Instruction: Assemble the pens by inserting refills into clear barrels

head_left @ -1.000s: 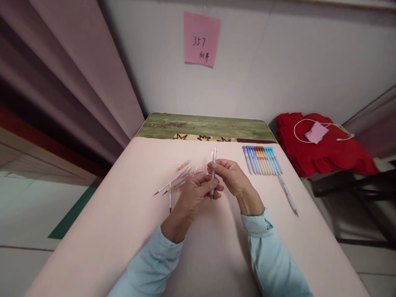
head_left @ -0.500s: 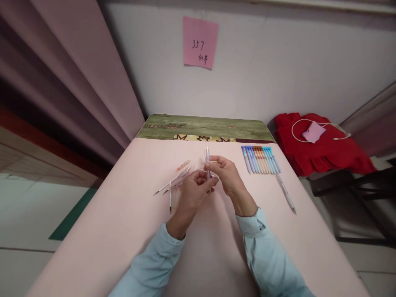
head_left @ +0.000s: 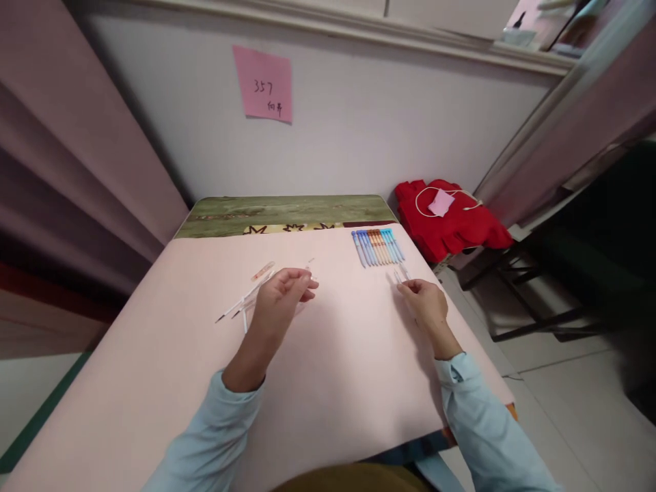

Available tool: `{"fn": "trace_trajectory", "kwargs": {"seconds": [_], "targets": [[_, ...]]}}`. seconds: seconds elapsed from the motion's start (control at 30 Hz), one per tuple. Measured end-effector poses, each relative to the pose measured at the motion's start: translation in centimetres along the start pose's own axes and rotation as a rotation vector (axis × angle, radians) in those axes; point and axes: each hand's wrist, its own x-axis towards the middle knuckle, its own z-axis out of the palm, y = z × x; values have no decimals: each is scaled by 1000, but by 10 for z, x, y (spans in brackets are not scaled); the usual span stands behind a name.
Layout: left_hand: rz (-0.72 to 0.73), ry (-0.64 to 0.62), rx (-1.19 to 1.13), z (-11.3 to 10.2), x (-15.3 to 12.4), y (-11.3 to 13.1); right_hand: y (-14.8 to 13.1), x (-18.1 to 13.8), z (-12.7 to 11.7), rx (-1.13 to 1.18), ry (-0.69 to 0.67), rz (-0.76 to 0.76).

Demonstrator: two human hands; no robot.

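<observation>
My right hand (head_left: 428, 307) rests on the pink table (head_left: 333, 369) near its right edge, fingers curled round a clear pen (head_left: 401, 276) whose top sticks out toward a row of blue and orange pens (head_left: 378, 247). A second clear pen seems to lie beside it. My left hand (head_left: 279, 295) hovers left of centre with fingers loosely curled over a scatter of pen parts (head_left: 246, 301), thin refills and clear barrels. What the left fingers hold, if anything, is hidden.
A green patterned board (head_left: 287, 208) lies at the table's far end against the wall. A pink note (head_left: 263, 83) is stuck on the wall. A red cloth (head_left: 451, 222) with a white cable and pink paper sits on a chair to the right.
My hands have parted: the right carried the clear pen from the middle to the right side, below the pen row. The left stayed by the parts. The view swung right.
</observation>
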Motion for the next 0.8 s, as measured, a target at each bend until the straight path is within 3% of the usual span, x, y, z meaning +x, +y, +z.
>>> {"fn": "trace_trajectory", "kwargs": {"seconds": [0.1, 0.2, 0.37, 0.5, 0.63, 0.8], "targets": [[-9, 16, 29, 4, -21, -8, 6, 8, -4, -61, 49, -43], [-5, 99, 167, -5, -52, -26, 6, 12, -9, -24, 159, -93], [109, 314, 685, -44, -115, -69, 30, -3, -17, 42, 194, -84], [222, 364, 912, -71, -152, -95, 58, -21, -19, 84, 167, -39], [264, 376, 951, -78, -162, -105, 71, -36, -18, 110, 179, -28], [250, 348, 889, -76, -155, -103, 64, -55, -16, -44, 173, -107]]}}
